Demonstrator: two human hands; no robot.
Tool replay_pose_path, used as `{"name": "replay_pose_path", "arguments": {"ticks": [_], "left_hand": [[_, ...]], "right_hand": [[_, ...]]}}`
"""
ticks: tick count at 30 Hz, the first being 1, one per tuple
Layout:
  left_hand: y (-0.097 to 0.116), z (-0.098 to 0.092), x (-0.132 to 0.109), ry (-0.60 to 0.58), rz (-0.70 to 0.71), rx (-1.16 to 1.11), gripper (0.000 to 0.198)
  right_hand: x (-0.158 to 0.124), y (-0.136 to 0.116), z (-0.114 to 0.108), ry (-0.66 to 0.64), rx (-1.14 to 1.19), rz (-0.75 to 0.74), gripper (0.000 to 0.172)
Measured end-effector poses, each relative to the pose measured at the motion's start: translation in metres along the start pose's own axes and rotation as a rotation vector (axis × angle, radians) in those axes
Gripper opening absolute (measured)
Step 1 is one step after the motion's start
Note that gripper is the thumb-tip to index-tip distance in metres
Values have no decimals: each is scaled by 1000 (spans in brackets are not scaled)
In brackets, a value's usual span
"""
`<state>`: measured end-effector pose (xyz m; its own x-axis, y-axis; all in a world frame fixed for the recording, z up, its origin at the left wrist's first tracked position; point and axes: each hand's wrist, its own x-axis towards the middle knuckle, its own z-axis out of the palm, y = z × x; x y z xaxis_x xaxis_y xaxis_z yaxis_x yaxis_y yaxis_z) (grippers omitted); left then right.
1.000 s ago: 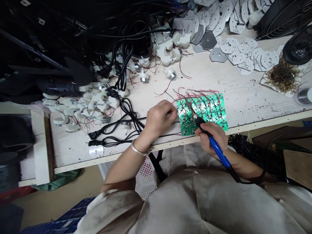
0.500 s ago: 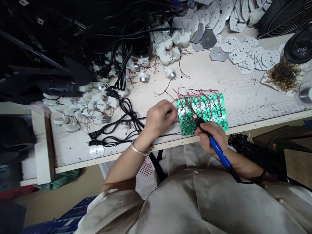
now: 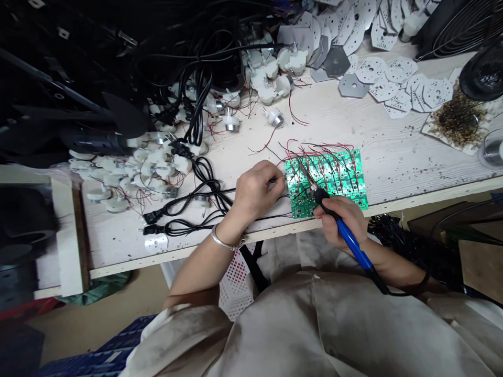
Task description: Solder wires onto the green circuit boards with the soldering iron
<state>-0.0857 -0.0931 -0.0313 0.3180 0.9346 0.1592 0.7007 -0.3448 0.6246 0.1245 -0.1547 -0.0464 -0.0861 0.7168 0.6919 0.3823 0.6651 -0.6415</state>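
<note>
We are working at a long whitewashed wooden bench (image 3: pixel 396 180), with a heap of black cable (image 3: pixel 165 52) crowding its far left and a wire fan guard (image 3: pixel 451 26) at its far right. Across the bench, perforated aluminium plates (image 3: pixel 393 86) are lying scattered toward the right, beside a dark patch of scorched residue (image 3: pixel 458 119). Small motors with white housings (image 3: pixel 153 167) are sitting in loose piles toward the left, many trailing red and black leads, and two black power cords (image 3: pixel 184 209) are running along the near edge toward our hands.

Just in front of us, a green circuit board (image 3: pixel 326 180) is lying flat near the bench's front edge. Red and black wires (image 3: pixel 314 149) are rising from across much of it, so a good part of the board appears wired already, though the tangle hides exactly how much. The piled motors and cords appear to be left over, unattached to it.

Our right hand (image 3: pixel 340 220) is clenching a blue-handled soldering iron (image 3: pixel 349 241), bringing its tip down among the wires on the board. Our left hand (image 3: pixel 255 191) is resting just beside the board's left edge with its fingers (image 3: pixel 275 180) drawn together, but we cannot tell what they are pinching. A metal bangle (image 3: pixel 226 241) is circling that wrist.
</note>
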Motion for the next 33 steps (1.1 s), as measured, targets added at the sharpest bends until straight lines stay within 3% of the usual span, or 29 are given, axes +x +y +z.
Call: {"name": "replay_pose_path", "arguments": {"ticks": [33], "left_hand": [[-1, -1, -1, -7, -9, 27, 13]], "right_hand": [[-1, 1, 3, 5, 11, -4, 28]]}}
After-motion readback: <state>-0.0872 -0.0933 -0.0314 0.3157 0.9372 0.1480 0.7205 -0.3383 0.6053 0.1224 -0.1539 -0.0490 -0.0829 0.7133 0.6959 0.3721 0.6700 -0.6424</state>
